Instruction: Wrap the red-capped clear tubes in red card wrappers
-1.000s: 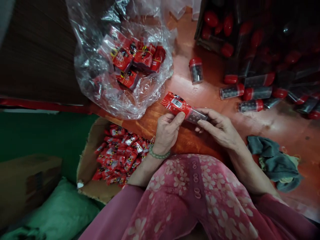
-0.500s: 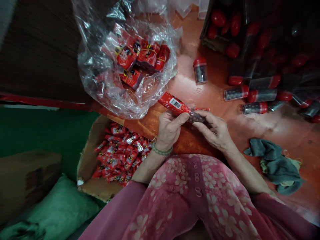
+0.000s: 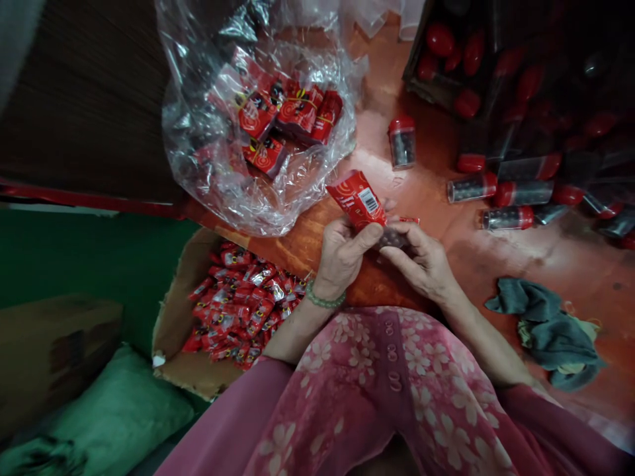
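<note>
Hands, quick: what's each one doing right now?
Left hand: closed, holding a red-labelled tube.
Right hand: closed, pinching the tube's clear end.

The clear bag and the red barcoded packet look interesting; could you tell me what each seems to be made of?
The clear bag looks like thin, glossy polythene: it is see-through, with crinkled highlights. The red barcoded packet seems to be shiny printed plastic film, perhaps foil-backed, judging by its sheen.
</note>
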`<state>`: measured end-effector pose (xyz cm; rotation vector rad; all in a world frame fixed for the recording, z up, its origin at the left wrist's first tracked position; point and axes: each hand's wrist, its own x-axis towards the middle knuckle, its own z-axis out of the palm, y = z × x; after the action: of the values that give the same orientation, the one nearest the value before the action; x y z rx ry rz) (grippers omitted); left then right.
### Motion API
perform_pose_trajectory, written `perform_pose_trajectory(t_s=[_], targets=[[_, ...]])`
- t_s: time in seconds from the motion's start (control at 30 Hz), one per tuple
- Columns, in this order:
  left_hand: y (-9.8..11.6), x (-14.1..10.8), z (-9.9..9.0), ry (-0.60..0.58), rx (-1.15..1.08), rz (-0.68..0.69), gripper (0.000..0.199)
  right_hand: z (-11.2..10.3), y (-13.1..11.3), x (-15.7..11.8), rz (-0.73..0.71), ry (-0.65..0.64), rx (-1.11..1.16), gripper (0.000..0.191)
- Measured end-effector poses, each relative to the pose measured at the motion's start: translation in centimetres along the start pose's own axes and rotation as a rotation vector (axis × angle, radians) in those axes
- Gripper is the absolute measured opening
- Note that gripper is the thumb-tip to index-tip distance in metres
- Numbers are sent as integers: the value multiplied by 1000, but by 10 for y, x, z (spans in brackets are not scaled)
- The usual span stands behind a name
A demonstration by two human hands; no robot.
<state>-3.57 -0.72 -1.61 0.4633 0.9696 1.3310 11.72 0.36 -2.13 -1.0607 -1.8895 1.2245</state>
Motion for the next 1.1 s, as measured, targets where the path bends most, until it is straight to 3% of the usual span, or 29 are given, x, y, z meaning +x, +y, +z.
perform_pose_trajectory(t_s=[0.1, 0.27, 0.4, 0.6, 0.67, 0.83, 0.97, 1.1], targets=[[3, 1, 3, 31, -36, -46, 43, -1, -2, 1, 39, -37, 77, 21], [2, 0, 9, 87, -57, -48, 41, 5, -6, -1, -45, 99, -104, 20], [5, 2, 10, 93, -43, -37, 45, 3, -10, 3, 13, 41, -23, 21], [8, -1, 6, 113, -49, 32, 41, 3, -12, 4, -78, 73, -100, 21], [7, -5, 5, 67, -54, 19, 39, 4, -15, 3, -32, 71, -6, 21], [8, -14, 2, -77, 11, -76, 37, 3, -24, 3, 239, -77, 492, 30], [14, -16, 0, -100, -22, -38, 46, 5, -23, 3, 210, -44, 534, 31], [16, -18, 3, -19, -50, -22, 48, 9, -21, 0, 178, -114, 520, 34]])
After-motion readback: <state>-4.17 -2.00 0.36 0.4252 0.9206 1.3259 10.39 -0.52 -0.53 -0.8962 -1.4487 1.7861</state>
